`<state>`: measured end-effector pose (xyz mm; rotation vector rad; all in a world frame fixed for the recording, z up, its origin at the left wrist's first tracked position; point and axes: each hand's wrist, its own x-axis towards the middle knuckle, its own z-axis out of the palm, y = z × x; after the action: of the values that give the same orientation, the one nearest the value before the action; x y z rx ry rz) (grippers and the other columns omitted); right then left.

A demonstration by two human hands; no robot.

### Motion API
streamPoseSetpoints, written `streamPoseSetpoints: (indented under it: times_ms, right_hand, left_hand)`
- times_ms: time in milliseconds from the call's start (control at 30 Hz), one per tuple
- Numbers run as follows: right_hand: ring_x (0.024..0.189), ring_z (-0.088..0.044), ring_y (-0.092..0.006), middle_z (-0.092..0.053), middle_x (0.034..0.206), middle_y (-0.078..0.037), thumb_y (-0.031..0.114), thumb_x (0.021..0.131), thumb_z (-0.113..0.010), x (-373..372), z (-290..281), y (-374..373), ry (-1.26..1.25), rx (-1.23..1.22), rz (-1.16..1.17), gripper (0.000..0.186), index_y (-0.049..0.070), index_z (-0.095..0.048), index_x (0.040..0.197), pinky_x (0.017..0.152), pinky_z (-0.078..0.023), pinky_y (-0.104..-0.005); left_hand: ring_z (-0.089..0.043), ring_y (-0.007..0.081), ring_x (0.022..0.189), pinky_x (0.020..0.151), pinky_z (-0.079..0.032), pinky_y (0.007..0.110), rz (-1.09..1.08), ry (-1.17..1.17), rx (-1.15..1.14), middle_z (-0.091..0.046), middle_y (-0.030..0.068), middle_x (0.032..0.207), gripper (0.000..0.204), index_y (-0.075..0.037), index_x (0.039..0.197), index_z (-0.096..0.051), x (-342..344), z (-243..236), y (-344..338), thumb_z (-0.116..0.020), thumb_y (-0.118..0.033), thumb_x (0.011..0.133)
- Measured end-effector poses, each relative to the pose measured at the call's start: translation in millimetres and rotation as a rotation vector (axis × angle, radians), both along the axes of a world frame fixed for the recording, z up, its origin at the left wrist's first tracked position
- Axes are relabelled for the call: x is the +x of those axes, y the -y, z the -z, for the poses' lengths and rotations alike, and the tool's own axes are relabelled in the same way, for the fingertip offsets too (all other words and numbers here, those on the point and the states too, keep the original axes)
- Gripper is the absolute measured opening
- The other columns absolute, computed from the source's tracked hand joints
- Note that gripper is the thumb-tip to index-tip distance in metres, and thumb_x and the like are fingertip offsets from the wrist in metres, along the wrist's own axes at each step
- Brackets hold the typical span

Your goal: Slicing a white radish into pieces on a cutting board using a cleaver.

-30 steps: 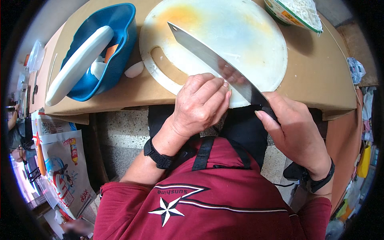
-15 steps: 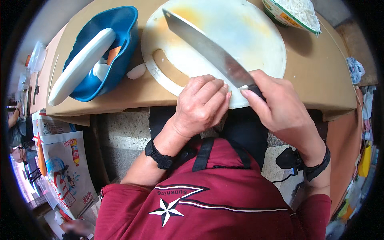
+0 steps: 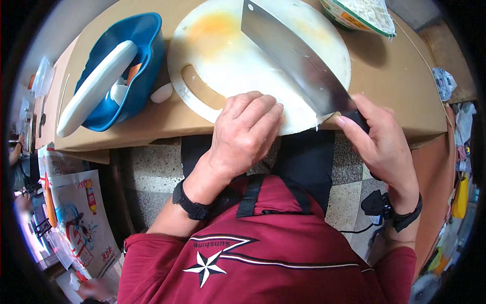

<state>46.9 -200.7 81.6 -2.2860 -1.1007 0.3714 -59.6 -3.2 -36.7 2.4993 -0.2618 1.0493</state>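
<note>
Your right hand (image 3: 382,147) is closed around the handle of the cleaver (image 3: 293,55). The fingers wrap it fully and the thumb lies along the near end of the blade, so the handle itself is mostly hidden under your grip. The blade is broad and steel-grey, and it runs up and to the left from your hand across the round white cutting board (image 3: 223,66). Can't tell whether the blade rests on the board or sits just above it.

Your left hand (image 3: 245,134) is palm down on the near rim of the board. The fingers are together and slightly curled, with the tips pointing toward the cleaver's heel. It grips nothing that shows; whatever is under the palm is hidden. There is a black band on each wrist.

The board lies on the brown tabletop (image 3: 395,86), with its handle slot toward your left and an orange stain near the far edge. The blue bowl (image 3: 144,61) is just left of the board, with a white utensil (image 3: 93,88) laid across it. A small white piece (image 3: 162,92) sits between the bowl and the board. A bag of white shreds (image 3: 362,12) is at the far right corner.
</note>
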Motion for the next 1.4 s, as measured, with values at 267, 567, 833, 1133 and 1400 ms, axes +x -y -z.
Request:
streamPoseSetpoints:
  times_ms: [267,567,833,1133,1400]
  right_hand:
    - [0.083,-0.061,-0.0446,-0.062,0.085,-0.026,0.011,0.089,-0.064,-9.0,-0.7,14.1,0.000,0.024,-0.004,0.023,-0.003,-0.060,0.107,0.071,-0.048,-0.0425]
    - [0.085,-0.060,-0.0461,-0.063,0.087,-0.026,0.009,0.088,-0.064,-10.3,2.9,15.3,0.030,-0.004,-0.041,0.021,-0.003,-0.057,0.104,0.071,-0.047,-0.0463]
    - [0.084,-0.060,-0.0464,-0.062,0.087,-0.027,0.008,0.088,-0.063,-8.4,2.6,10.2,0.022,-0.044,-0.058,0.020,-0.003,-0.056,0.103,0.069,-0.047,-0.0467]
    - [0.080,-0.059,-0.0472,-0.061,0.081,-0.027,0.007,0.088,-0.063,-7.1,7.8,9.4,0.021,-0.050,-0.053,0.018,-0.004,-0.054,0.097,0.068,-0.046,-0.0491]
    - [0.069,-0.059,-0.0405,-0.057,0.073,-0.025,0.012,0.092,-0.060,5.0,15.1,-17.2,0.052,-0.021,-0.071,0.017,-0.003,-0.055,0.097,0.062,-0.044,-0.0418]
  left_hand:
    - [-0.062,0.0260,0.099,0.078,-0.048,0.037,0.048,-0.024,0.078,-0.065,0.0079,0.105,0.039,-0.004,0.106,-0.069,6.9,-4.1,19.9,-0.078,-0.011,0.069]
    - [-0.062,0.0251,0.102,0.083,-0.047,0.037,0.059,-0.049,0.103,-0.065,0.0083,0.106,0.038,-0.005,0.108,-0.068,11.3,1.3,23.0,-0.076,-0.016,0.073]
    - [-0.062,0.0251,0.103,0.084,-0.048,0.037,0.048,-0.070,0.106,-0.065,0.0081,0.106,0.037,-0.004,0.108,-0.068,12.7,4.0,22.7,-0.076,-0.016,0.074]
    - [-0.062,0.0254,0.101,0.084,-0.049,0.036,0.062,-0.066,0.079,-0.065,0.0087,0.106,0.035,-0.003,0.107,-0.068,15.1,2.2,24.1,-0.075,-0.012,0.074]
    - [-0.063,0.0255,0.100,0.081,-0.049,0.037,0.068,-0.034,0.088,-0.066,0.0086,0.105,0.033,-0.003,0.104,-0.069,15.9,3.8,23.7,-0.076,-0.011,0.073]
